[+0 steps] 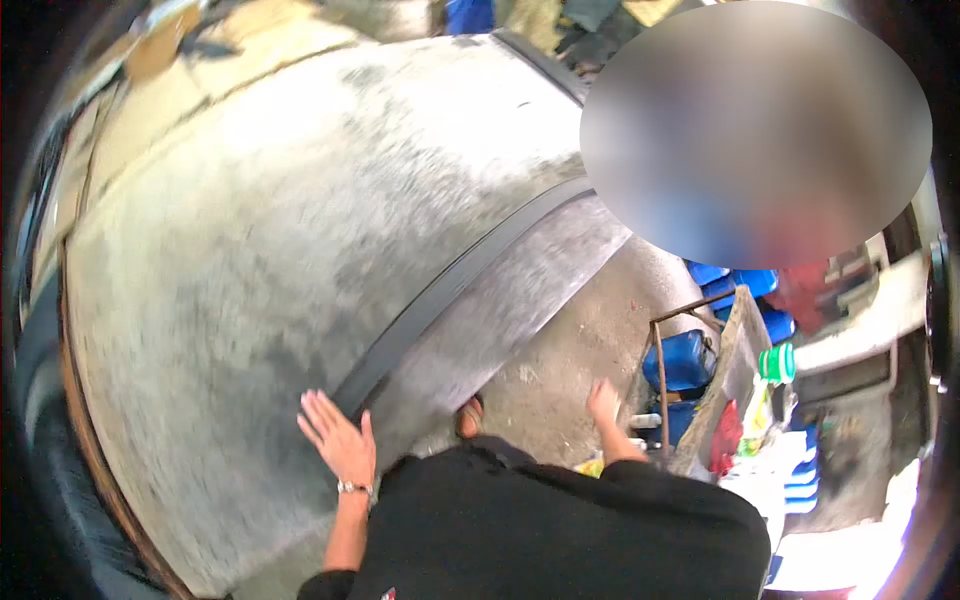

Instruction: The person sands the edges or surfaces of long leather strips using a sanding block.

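Note:
A long dark grey strip [470,262] runs in a curve over the pale, stained surface [240,230]. Beside the strip's near end is my left hand [342,440], its fingers stretched out and a bracelet on the wrist; nothing is held in it. Whether it touches the surface I cannot tell. My right hand [603,403] is over the brown floor [560,355], left of a metal-framed stand [658,385]. Its fingers look curled and small, and what they hold, if anything, cannot be made out.
Blue containers [682,360] stand by the frame at the right. Beyond its edge are a green-and-white roll-like item [776,363], a red item [726,437] and stacked blue-and-white things [801,470]. A blurred oval covers the upper right. Another dark strip [540,65] lies at the top.

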